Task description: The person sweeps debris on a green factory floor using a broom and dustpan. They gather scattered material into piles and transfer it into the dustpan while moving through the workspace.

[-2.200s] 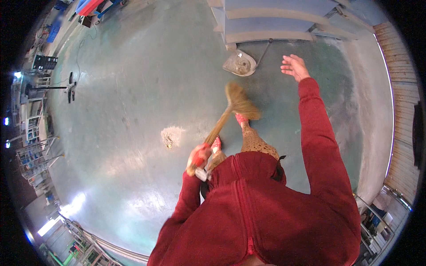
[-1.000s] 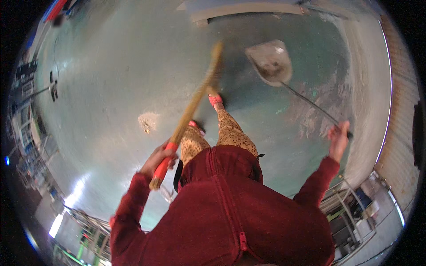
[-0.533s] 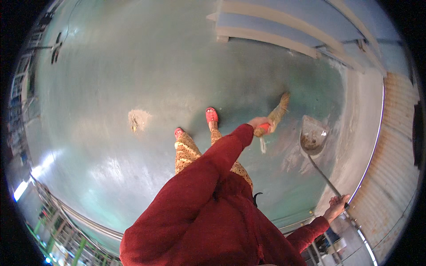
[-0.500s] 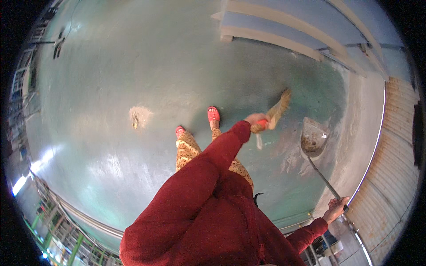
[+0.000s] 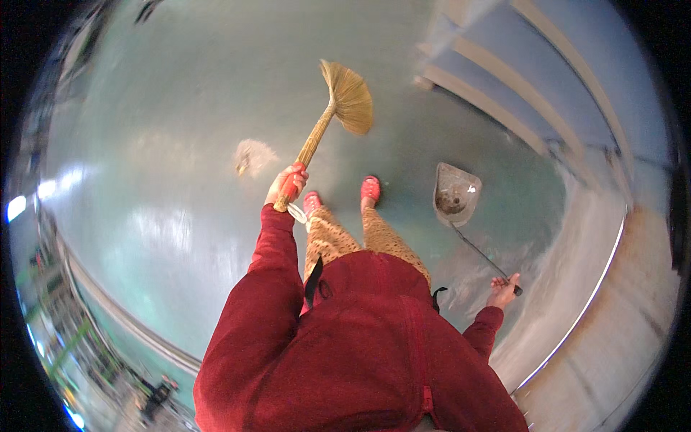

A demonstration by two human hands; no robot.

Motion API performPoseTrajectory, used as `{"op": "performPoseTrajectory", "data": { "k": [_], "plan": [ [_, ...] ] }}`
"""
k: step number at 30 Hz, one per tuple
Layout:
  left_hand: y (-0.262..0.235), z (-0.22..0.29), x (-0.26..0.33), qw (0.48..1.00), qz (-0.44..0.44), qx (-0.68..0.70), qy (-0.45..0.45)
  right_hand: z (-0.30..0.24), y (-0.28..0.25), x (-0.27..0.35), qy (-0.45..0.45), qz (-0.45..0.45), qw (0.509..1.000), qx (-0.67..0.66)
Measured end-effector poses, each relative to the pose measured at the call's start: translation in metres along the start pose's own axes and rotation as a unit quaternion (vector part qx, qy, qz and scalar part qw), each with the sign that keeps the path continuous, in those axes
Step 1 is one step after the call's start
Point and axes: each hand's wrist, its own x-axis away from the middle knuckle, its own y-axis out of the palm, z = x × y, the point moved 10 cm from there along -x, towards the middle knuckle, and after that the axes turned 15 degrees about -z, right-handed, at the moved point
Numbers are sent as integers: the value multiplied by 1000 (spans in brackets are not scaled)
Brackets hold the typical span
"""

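My left hand (image 5: 285, 183) is closed round the red-wrapped grip of a straw broom (image 5: 317, 137). The broom's fanned bristles point away from me, to the far right of that hand. A pale loop hangs from the handle's end. Low on the right, my right hand (image 5: 501, 291) grips the dark handle end of a long-handled dustpan (image 5: 456, 167). Brownish dirt (image 5: 452, 200) and a small white scrap lie in the pan. A pale pile of sweepings (image 5: 253, 155) with a yellowish bit sits on the floor, just beyond my left hand.
My feet in red sandals (image 5: 370, 189) stand on the greenish floor (image 5: 201, 86). A blue-and-cream slatted structure (image 5: 497, 79) rises at the far right. Along the right runs a pale ledge (image 5: 561, 295). A metal rail (image 5: 122, 309) curves along the lower left.
My left hand has swung the broom from the right across to the left, near the pile. The dustpan and my right hand appear further left in view.
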Motion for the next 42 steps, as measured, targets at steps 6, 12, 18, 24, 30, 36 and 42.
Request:
{"op": "performPoseTrajectory", "data": {
  "k": [6, 12, 18, 24, 30, 36, 42],
  "plan": [
    [5, 11, 93, 986, 39, -105, 123, -24, 51, 8, 14, -69, 997, 20],
    [-10, -8, 145, 941, 131, -171, 260, -33, 163, -21, -4, -240, 965, 108],
    [15, -81, 210, 883, 178, -293, 320, -45, 264, -17, -64, -380, 900, 202],
    [17, -123, 235, 939, 83, -154, 295, -51, 335, 5, -87, -408, 881, 222],
    [-55, -35, 216, 955, 19, -6, 297, -70, 423, 54, -80, -395, 881, 248],
    [-80, -6, 304, 914, 169, -216, 300, -95, 490, 120, -101, -424, 850, 296],
    [-50, -30, 465, 933, 161, -199, 253, -56, 609, 202, -97, -489, 777, 384]
  ]
}}
